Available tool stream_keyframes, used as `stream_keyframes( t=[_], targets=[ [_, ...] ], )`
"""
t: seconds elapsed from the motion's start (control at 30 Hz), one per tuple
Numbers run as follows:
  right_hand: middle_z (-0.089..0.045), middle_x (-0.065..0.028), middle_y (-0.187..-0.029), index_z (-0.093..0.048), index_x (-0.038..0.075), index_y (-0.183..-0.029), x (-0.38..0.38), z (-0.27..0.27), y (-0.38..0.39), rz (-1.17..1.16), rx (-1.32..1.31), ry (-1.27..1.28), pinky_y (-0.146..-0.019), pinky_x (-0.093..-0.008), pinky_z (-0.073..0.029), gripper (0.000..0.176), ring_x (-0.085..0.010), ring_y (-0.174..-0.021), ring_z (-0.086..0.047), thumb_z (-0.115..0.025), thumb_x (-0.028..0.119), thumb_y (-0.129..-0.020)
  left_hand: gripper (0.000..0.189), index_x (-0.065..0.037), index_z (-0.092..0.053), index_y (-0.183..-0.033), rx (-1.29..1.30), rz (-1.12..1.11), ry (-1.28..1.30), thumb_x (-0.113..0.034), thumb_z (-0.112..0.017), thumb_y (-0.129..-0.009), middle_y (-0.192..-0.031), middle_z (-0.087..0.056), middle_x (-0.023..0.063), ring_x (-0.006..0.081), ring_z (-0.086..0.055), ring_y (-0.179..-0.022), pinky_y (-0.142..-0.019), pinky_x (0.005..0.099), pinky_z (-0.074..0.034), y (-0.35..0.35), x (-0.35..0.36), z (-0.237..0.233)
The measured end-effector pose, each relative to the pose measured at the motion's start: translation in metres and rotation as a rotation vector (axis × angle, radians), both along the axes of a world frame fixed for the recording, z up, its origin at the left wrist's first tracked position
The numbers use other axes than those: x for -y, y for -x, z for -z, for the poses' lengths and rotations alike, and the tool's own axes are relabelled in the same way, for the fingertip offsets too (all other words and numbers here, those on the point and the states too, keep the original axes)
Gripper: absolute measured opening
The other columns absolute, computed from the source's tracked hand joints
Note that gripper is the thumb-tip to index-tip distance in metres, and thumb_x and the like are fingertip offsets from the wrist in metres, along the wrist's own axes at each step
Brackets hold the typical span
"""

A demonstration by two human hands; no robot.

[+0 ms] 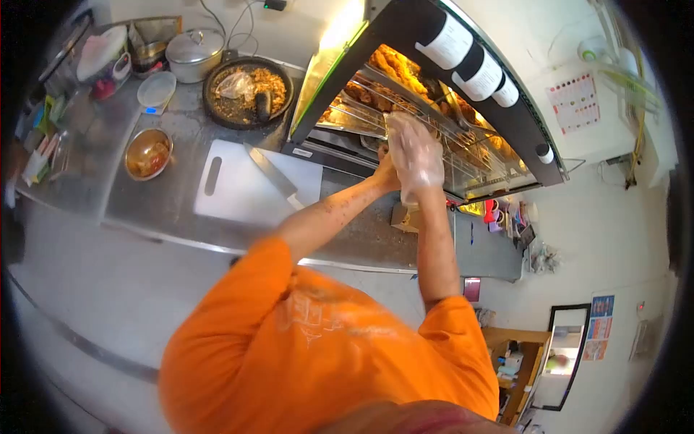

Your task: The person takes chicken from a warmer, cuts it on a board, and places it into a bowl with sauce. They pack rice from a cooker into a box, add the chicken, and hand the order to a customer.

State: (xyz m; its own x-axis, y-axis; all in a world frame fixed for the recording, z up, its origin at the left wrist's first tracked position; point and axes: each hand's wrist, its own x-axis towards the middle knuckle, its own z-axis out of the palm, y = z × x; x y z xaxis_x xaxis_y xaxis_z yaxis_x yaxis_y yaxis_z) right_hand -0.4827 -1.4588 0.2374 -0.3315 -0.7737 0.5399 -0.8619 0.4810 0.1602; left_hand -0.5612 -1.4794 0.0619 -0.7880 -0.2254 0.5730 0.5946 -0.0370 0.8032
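My right hand (417, 148), in a clear plastic glove, is raised in front of the racks of a lit food cabinet (311, 152). Its fingertips are indistinct through the plastic. Close beside it on the left is my left hand (387, 172), bare and partly covered by the gloved one, so its fingers are mostly hidden. Fried food (397, 70) lies on the cabinet's wire racks. Whether either hand holds anything cannot be made out.
A knife (271, 173) rests on a white cutting board (235, 201) to the left. Beyond are a metal bowl (148, 154), a dark round pan (210, 108) with crumbly food and a lidded pot (194, 66). A cardboard box (405, 218) sits below my hands.
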Motion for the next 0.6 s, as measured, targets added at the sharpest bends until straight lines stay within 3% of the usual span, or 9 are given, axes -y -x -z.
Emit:
stream_keyframes(
  t=[0.07, 0.17, 0.2, 0.23, 0.33, 0.4, 0.5, 0.53, 0.6],
  targets=[
    [-0.064, -0.0161, -0.105, -0.057, 0.003, -0.112, 0.007, -0.001, 0.048, 0.056, -0.114, -0.075, -0.082, -0.0404, -0.05, 0.029, -0.0322, -0.098, -0.061, -0.057, 0.012, -0.084, 0.09, -0.005, -0.024, -0.146, 0.152, -0.015, 0.464, -0.03, -0.075, -0.076, -0.137, -0.044, 0.0215, 0.031, -0.049, -0.121, -0.1, 0.0372, -0.04, -0.035, 0.0, -0.031],
    [-0.062, -0.0225, -0.105, -0.053, -0.004, -0.116, 0.004, -0.017, 0.088, 0.472, -0.333, -0.412, -0.086, -0.0403, -0.049, 0.031, -0.0351, -0.098, -0.061, -0.049, 0.008, -0.087, 0.087, -0.005, -0.025, -0.144, 0.171, 0.104, 0.334, -0.026, -0.075, -0.076, -0.136, -0.044, 0.0221, 0.0331, -0.047, -0.124, -0.104, 0.039, -0.037, -0.08, 0.02, -0.017],
    [-0.054, -0.0261, -0.127, -0.036, -0.007, -0.138, 0.017, -0.041, 0.088, 0.808, -0.075, -0.746, -0.098, -0.0354, -0.043, 0.059, -0.0333, -0.117, -0.054, -0.052, 0.008, -0.083, 0.086, -0.005, -0.026, -0.144, 0.16, 0.139, 0.338, -0.026, -0.076, -0.076, -0.135, -0.045, 0.0224, 0.0335, -0.047, -0.124, -0.104, 0.0396, -0.038, -0.094, 0.031, -0.005],
    [-0.053, -0.0264, -0.128, -0.032, -0.007, -0.14, 0.005, -0.034, 0.105, 0.826, -0.223, -0.58, -0.099, -0.0352, -0.043, 0.062, -0.0337, -0.12, -0.053, -0.052, 0.008, -0.084, 0.085, -0.006, -0.026, -0.143, 0.153, 0.176, 0.341, -0.025, -0.076, -0.077, -0.135, -0.046, 0.0227, 0.034, -0.048, -0.124, -0.104, 0.0402, -0.038, -0.108, 0.043, 0.012],
    [-0.049, -0.022, -0.134, -0.032, -0.001, -0.143, -0.01, -0.037, 0.146, 0.936, 0.061, -0.534, -0.104, -0.0378, -0.038, 0.058, -0.0337, -0.127, -0.046, -0.047, 0.015, -0.089, 0.082, -0.009, -0.028, -0.143, 0.364, 0.222, 0.307, -0.024, -0.075, -0.078, -0.13, -0.05, 0.0193, 0.0297, -0.056, -0.112, -0.096, 0.0396, -0.045, -0.166, 0.086, 0.06],
    [-0.045, -0.0156, -0.14, -0.036, 0.007, -0.142, -0.025, -0.005, 0.2, 0.908, -0.02, -0.055, -0.108, -0.0411, -0.033, 0.053, -0.0335, -0.132, -0.039, -0.04, 0.025, -0.093, 0.077, -0.011, -0.03, -0.143, 0.574, 0.214, 0.263, -0.022, -0.074, -0.08, -0.123, -0.053, 0.0156, 0.0246, -0.059, -0.105, -0.089, 0.0366, -0.049, -0.203, 0.111, 0.091],
    [-0.042, -0.0116, -0.144, -0.04, 0.013, -0.141, -0.031, -0.009, 0.205, 0.906, 0.109, -0.087, -0.111, -0.0426, -0.027, 0.05, -0.0314, -0.135, -0.035, -0.033, 0.033, -0.096, 0.07, -0.009, -0.035, -0.14, 0.73, 0.137, 0.159, -0.021, -0.072, -0.082, -0.118, -0.057, 0.017, 0.0228, -0.059, -0.104, -0.085, 0.0354, -0.049, -0.265, 0.144, 0.133],
    [-0.045, -0.0127, -0.141, -0.046, 0.011, -0.135, -0.031, -0.011, 0.207, 0.911, 0.064, -0.129, -0.106, -0.0432, -0.035, 0.047, -0.0298, -0.128, -0.044, -0.036, 0.034, -0.096, 0.065, -0.008, -0.038, -0.138, 0.749, 0.124, 0.086, -0.02, -0.071, -0.083, -0.118, -0.057, 0.0147, 0.0211, -0.059, -0.102, -0.084, 0.0342, -0.049, -0.287, 0.155, 0.15],
    [-0.046, -0.0127, -0.14, -0.046, 0.01, -0.134, -0.03, -0.014, 0.209, 0.917, 0.079, -0.112, -0.106, -0.0431, -0.036, 0.046, -0.0298, -0.128, -0.044, -0.036, 0.033, -0.096, 0.061, -0.008, -0.041, -0.136, 0.776, 0.109, 0.027, -0.018, -0.07, -0.084, -0.118, -0.057, 0.0125, 0.0194, -0.059, -0.1, -0.083, 0.033, -0.05, -0.315, 0.173, 0.16]
  ],
)
